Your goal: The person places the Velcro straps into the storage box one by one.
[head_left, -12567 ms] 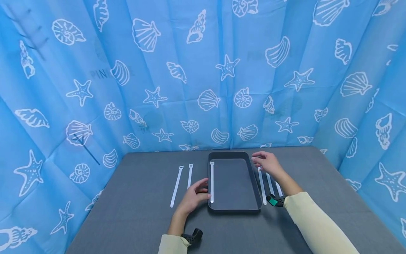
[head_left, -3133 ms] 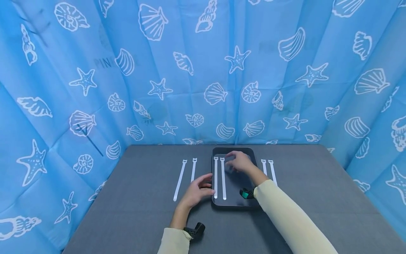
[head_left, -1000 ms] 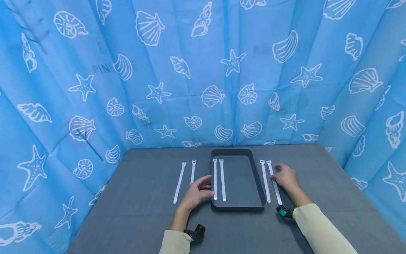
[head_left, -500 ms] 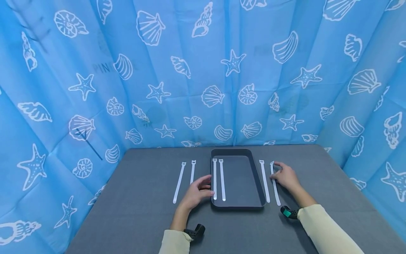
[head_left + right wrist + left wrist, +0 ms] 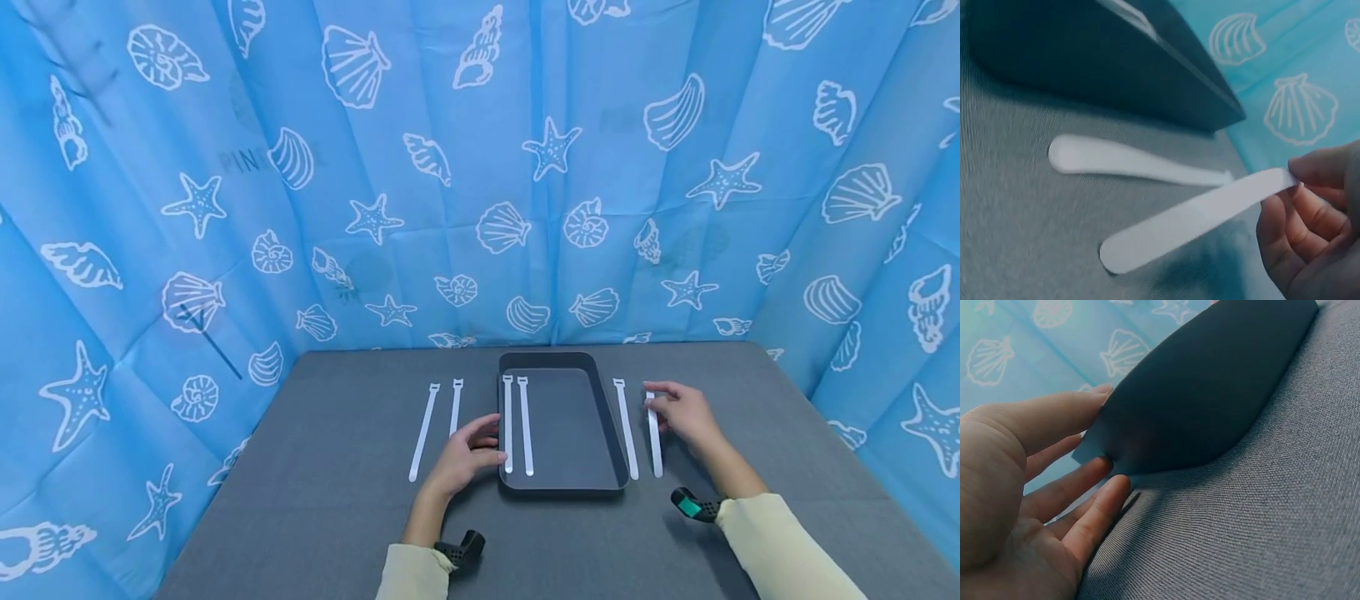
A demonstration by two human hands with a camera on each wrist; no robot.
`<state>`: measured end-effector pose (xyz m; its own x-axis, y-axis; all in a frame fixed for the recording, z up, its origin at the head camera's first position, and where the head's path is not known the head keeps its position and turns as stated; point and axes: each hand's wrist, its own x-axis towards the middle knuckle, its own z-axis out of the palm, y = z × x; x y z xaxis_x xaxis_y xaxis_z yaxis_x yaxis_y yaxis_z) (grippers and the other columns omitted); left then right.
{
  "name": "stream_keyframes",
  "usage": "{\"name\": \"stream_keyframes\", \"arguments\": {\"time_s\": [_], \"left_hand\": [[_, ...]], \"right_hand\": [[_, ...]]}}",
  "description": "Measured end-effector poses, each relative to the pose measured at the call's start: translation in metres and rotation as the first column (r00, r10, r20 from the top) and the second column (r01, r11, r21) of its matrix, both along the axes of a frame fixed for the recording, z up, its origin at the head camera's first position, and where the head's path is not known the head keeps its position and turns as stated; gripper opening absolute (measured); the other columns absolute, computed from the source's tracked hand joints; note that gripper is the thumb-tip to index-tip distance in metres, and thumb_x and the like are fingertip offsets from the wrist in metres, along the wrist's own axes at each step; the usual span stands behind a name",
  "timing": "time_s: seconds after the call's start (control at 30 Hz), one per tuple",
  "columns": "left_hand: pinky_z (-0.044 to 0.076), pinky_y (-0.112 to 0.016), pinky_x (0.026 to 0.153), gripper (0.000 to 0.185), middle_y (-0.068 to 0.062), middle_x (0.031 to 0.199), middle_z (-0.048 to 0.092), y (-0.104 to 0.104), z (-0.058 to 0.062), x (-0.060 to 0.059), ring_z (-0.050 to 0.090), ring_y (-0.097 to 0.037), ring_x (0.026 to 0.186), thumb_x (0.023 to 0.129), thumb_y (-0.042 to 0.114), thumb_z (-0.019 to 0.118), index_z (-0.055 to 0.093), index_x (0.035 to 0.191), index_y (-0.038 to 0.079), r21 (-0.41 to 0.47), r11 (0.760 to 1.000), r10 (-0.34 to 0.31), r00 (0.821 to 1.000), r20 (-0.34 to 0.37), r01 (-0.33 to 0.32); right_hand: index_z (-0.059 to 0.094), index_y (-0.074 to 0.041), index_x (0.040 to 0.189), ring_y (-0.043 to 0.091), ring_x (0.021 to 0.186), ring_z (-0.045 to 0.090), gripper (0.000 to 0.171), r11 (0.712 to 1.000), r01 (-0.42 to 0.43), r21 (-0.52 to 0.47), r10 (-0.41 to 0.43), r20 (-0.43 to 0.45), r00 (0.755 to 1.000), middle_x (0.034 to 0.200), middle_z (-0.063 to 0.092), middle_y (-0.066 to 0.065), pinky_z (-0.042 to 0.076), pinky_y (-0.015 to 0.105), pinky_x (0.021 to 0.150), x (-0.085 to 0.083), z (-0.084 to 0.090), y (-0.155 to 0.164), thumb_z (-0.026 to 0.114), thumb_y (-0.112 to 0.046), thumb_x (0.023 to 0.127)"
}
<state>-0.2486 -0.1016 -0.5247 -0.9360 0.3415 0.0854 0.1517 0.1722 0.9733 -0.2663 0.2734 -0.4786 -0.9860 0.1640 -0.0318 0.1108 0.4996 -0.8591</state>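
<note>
right hand (image 5: 686, 414): pinches the far end of a white strap (image 5: 655, 436) between thumb and fingertips (image 5: 1310, 172); the wrist view shows that end lifted off the desk while the near, rounded end sits low at the cloth
held strap: lies to the right of the tray, outermost on that side, running front to back
second right strap (image 5: 626, 428): flat on the desk between the held strap and the tray's right wall, just beside both, not touched
left hand (image 5: 467, 454): fingers relaxed and nearly straight, resting against the near left corner of the tray; thumb over the rim, fingers under its edge in the wrist view, grasping nothing else
tray (image 5: 588, 490): dark, shallow, rectangular, on the middle of the desk, long side running away from the person
straps in tray (image 5: 517, 423): two white ones side by side along the left wall, heads at the far end
left straps (image 5: 437, 425): two more on the desk left of the tray, slightly splayed, apart from the hand
desk (image 5: 337, 500): grey cloth surface
backdrop (image 5: 420, 167): blue sheet printed with white shells and starfish
</note>
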Motion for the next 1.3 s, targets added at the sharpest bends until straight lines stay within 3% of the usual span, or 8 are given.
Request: {"name": "stream_keyframes", "arguments": {"time_s": [0.1, 0.23, 0.33, 0.57, 0.8, 1.03, 1.3], "left_hand": [[0.048, -0.043, 0.092, 0.061, -0.011, 0.135, 0.054, -0.001, 0.001, 0.000, 0.056, -0.026, 0.113, 0.087, 0.014, 0.074, 0.049, 0.142, 0.010, 0.003, 1.000, 0.004, 1.000, 0.009, -0.004], [0.048, -0.043, 0.092, 0.061, -0.011, 0.135, 0.054, -0.001, -0.001, 0.000, 0.056, -0.027, 0.113, 0.087, 0.013, 0.074, 0.049, 0.142, 0.010, 0.004, 1.000, 0.004, 1.000, 0.006, -0.004], [0.049, -0.041, 0.092, 0.060, -0.011, 0.135, 0.053, -0.001, -0.002, -0.001, 0.056, -0.026, 0.113, 0.087, 0.012, 0.073, 0.049, 0.142, 0.010, 0.001, 1.000, 0.004, 1.000, -0.001, -0.004], [0.049, -0.040, 0.091, 0.060, -0.013, 0.135, 0.053, 0.000, -0.002, 0.001, 0.056, -0.028, 0.113, 0.087, 0.013, 0.073, 0.048, 0.142, 0.007, 0.001, 1.000, 0.005, 1.000, -0.005, -0.005], [0.049, -0.042, 0.092, 0.060, -0.014, 0.136, 0.052, 0.000, -0.002, 0.000, 0.055, -0.030, 0.115, 0.088, 0.012, 0.072, 0.048, 0.143, 0.009, 0.003, 1.000, 0.008, 1.000, 0.002, -0.008], [0.048, -0.042, 0.092, 0.060, -0.012, 0.136, 0.053, 0.000, 0.000, 0.001, 0.056, -0.027, 0.114, 0.087, 0.012, 0.073, 0.048, 0.143, 0.010, -0.001, 1.000, 0.010, 1.000, 0.013, -0.010], [0.048, -0.044, 0.093, 0.060, -0.013, 0.135, 0.053, 0.000, -0.001, 0.000, 0.055, -0.027, 0.113, 0.087, 0.013, 0.073, 0.049, 0.142, 0.010, 0.010, 1.000, 0.014, 1.000, 0.023, -0.014]], "right_hand": [[0.052, 0.005, 0.133, 0.021, 0.076, 0.064, 0.038, 1.000, -0.005, -0.016, 0.005, 0.001, 1.000, 0.105, 0.065, 0.022, 0.052, 0.034, 0.061, 0.001, 0.007, -0.002, 0.049, -0.010, 0.098], [0.053, 0.005, 0.131, 0.019, 0.075, 0.068, 0.038, 0.999, -0.033, -0.029, 0.033, -0.013, 0.999, 0.103, 0.067, 0.021, 0.053, 0.036, 0.062, 0.002, 0.015, -0.007, 0.050, -0.013, 0.099], [0.057, 0.004, 0.128, 0.020, 0.076, 0.066, 0.035, 0.999, -0.045, -0.027, 0.044, -0.037, 0.998, 0.100, 0.067, 0.020, 0.053, 0.037, 0.062, 0.002, 0.022, -0.014, 0.050, -0.014, 0.099], [0.060, 0.002, 0.125, 0.028, 0.087, 0.059, 0.032, 0.998, -0.054, -0.019, 0.053, -0.055, 0.997, 0.111, 0.063, 0.022, 0.054, 0.039, 0.070, 0.002, 0.041, -0.031, 0.048, -0.013, 0.101], [0.061, 0.003, 0.124, 0.026, 0.085, 0.060, 0.031, 0.994, -0.101, -0.049, 0.096, -0.100, 0.990, 0.107, 0.065, 0.020, 0.054, 0.038, 0.066, -0.005, 0.052, -0.049, 0.051, -0.015, 0.100], [0.060, 0.002, 0.126, 0.026, 0.092, 0.060, 0.031, 0.981, -0.155, -0.114, 0.142, -0.112, 0.983, 0.115, 0.063, 0.022, 0.055, 0.032, 0.071, -0.011, 0.057, -0.068, 0.054, -0.014, 0.100], [0.063, 0.001, 0.121, 0.027, 0.090, 0.058, 0.027, 0.971, -0.210, -0.115, 0.198, -0.110, 0.974, 0.114, 0.063, 0.020, 0.053, 0.036, 0.073, -0.016, 0.049, -0.089, 0.053, -0.012, 0.100]]}}
